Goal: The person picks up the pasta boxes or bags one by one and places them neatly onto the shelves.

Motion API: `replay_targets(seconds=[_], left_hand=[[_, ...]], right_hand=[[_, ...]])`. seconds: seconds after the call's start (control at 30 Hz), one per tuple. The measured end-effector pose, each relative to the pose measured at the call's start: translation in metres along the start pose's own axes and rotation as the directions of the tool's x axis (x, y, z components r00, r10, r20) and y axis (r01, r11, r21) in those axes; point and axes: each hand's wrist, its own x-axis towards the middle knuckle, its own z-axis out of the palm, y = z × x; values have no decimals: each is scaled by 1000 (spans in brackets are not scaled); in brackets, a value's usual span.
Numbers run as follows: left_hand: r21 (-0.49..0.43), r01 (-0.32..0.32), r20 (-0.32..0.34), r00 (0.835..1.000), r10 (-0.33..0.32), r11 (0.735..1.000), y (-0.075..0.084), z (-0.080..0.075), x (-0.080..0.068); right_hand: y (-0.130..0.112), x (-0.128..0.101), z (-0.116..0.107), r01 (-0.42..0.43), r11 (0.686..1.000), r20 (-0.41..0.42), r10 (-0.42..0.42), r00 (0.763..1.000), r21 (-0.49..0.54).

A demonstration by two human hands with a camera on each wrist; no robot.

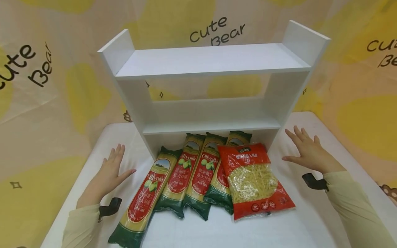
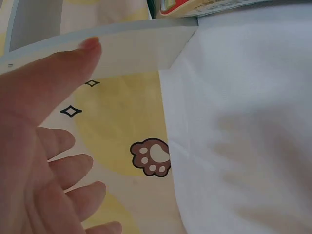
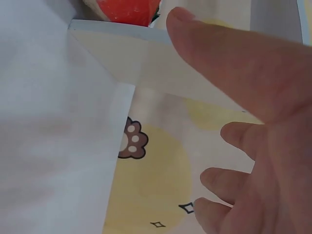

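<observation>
My left hand point(image 1: 107, 177) hovers at the left of the table, fingers spread and nothing in it. The leftmost spaghetti pack point(image 1: 145, 198), red and gold with green ends, lies nearest to it. Several more such packs, among them one spaghetti pack point(image 1: 180, 172) and another spaghetti pack point(image 1: 203, 175), lean side by side at the shelf's bottom opening. A red bag of pasta point(image 1: 252, 181) with a clear window rests over the rightmost pack, partly hiding it. On the right, my right hand point(image 1: 310, 153) is spread out too, holding nothing, apart from the red bag.
A white shelf unit point(image 1: 214, 62) with raised side panels stands at the back of the table, above the packs. White cloth point(image 1: 242, 234) covers the table. Behind hangs a yellow patterned curtain point(image 1: 173, 24) with printed lettering. Each wrist carries a black strap mount point(image 1: 110, 206).
</observation>
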Motion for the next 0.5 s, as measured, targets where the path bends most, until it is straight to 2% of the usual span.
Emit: replay_targets(seconds=[0.13, 0.3, 0.5], left_hand=[[-6, 39, -24, 999, -39, 999, 0, 2, -2], [22, 113, -109, 988, -110, 993, 0, 1, -3], [-65, 95, -179, 978, -106, 993, 4, 8, 0]], right_hand=[[0, -5, 4, -7, 1000, 15, 7, 1000, 14], [-1, -9, 10, 5, 1000, 4, -5, 1000, 25], [-4, -12, 19, -7, 999, 25, 6, 1000, 53]])
